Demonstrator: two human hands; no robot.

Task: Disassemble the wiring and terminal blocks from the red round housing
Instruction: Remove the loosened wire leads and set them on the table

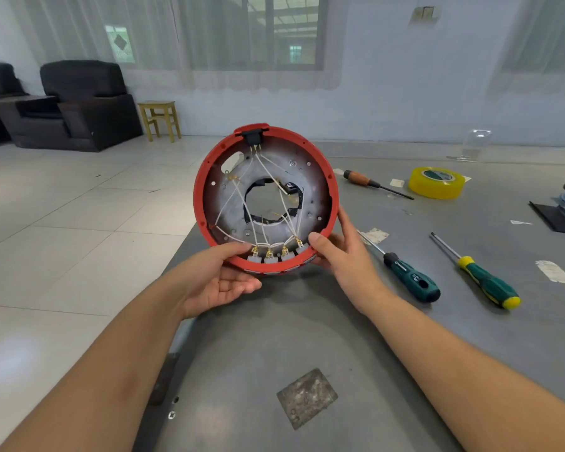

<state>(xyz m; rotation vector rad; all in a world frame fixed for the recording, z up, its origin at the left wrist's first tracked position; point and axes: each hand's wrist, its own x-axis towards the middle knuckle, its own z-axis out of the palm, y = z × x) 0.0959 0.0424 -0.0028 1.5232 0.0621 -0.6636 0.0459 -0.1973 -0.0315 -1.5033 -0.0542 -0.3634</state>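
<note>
Both hands have their fingers wrapped on the bottom rim of the red housing: left hand cupping it from below, right hand thumb over the edge. It's held upright above the tabletop near its left edge, open side facing me, white wires and terminal blocks inside. Screwdrivers and yellow tape lie off right.
</note>
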